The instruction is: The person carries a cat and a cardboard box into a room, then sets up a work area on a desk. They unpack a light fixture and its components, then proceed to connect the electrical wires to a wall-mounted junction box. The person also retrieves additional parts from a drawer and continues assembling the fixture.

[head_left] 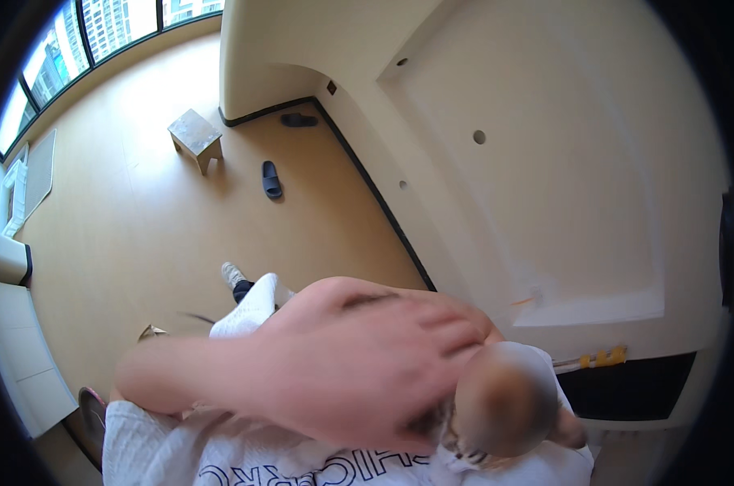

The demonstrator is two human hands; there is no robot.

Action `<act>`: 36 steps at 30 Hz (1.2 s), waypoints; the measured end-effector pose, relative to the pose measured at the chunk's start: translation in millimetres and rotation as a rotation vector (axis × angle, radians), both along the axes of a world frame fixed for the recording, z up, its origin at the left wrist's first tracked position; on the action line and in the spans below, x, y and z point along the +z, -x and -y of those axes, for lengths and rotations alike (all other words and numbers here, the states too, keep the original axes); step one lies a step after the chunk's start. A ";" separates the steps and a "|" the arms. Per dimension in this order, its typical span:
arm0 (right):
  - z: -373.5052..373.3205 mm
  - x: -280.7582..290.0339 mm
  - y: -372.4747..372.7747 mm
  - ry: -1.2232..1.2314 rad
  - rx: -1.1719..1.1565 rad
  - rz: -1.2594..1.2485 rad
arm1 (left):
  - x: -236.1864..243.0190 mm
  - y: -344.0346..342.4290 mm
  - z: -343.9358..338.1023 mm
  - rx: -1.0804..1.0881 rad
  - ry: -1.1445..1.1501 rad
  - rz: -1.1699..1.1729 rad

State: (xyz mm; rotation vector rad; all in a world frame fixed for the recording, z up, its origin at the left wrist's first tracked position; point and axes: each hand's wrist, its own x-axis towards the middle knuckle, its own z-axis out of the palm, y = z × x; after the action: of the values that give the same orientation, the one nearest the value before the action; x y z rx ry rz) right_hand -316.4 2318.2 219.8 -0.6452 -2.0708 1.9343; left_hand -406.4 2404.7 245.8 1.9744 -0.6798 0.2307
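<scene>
My left hand [359,356] crosses my chest from the lower left, blurred by motion. Its fingers bend against the side of a white, rounded thing [508,397] with a smeared brown middle, too blurred to name. More skin, perhaps of my right arm [456,304], shows behind the left hand. A bit of skin [573,429] also shows just right of the rounded thing. The fingers of my right hand are hidden. Below lies my white shirt [164,441] with dark lettering.
A small stool [195,134] stands on the wooden floor ahead, with dark slippers [271,180] near it. A pale wall [545,202] with small holes rises on the right. Low on it, yellow-wrapped wires [606,357] stick out above a dark opening [626,389]. A shoe [231,275] shows below.
</scene>
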 end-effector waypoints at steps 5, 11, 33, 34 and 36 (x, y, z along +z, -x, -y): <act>-127.5 6.1 -11.6 -0.003 0.022 0.049 | -89.3 -78.8 -182.3 -0.114 0.683 -0.711; -294.5 -9.0 -11.5 -0.152 0.168 0.132 | -149.2 -67.0 -215.6 0.522 0.687 -2.001; -805.4 -634.3 -311.2 0.271 -1.037 0.743 | -276.7 -170.2 -668.2 -0.779 1.827 0.563; -811.3 -669.3 -315.9 0.275 -0.976 0.864 | -303.0 -162.6 -691.2 -0.699 1.872 0.569; -840.1 -736.7 -331.9 0.304 -0.935 1.001 | -376.2 -134.6 -744.1 -0.680 1.840 0.220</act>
State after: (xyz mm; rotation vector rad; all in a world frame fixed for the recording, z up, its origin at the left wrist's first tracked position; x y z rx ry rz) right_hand 15.5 3158.3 -516.9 -2.4658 -1.2651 1.4038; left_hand -271.7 3148.9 -130.4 -0.0552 -0.7447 0.4204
